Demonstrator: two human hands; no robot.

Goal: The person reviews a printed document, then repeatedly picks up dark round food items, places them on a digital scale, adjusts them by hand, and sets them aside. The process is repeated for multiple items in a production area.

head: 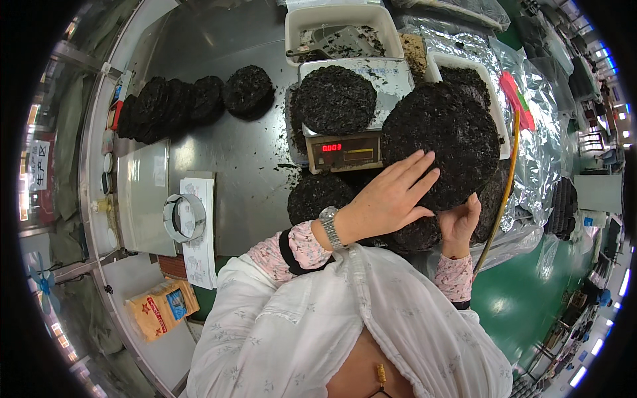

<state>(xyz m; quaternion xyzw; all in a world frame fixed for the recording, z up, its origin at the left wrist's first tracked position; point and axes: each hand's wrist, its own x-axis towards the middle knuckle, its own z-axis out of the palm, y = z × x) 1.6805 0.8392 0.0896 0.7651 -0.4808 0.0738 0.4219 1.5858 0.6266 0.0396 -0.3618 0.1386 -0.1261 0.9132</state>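
Note:
A large round cake of dark, dried, seaweed-like flakes point(440, 139) is tilted up in front of me. My left hand point(388, 199), with a metal watch at its wrist, lies with its fingertips flat on the cake's face. Its lower edge is held by my right hand point(459, 219), thumb in front, the other fingers partly hidden. Left of it, a smaller dark cake point(336, 101) rests on the pan of a digital scale point(343, 151), whose red display is lit. More dark cakes point(318, 196) lie below the scale, partly behind my left hand.
At the back stands a white tub point(343, 15) with a grey scoop; another white tub point(503, 124) holds dark flakes. Several cakes point(174, 107) line the steel table point(249, 179). A metal ring point(184, 218) sits on papers point(201, 263). A yellow rod point(500, 209) is at right.

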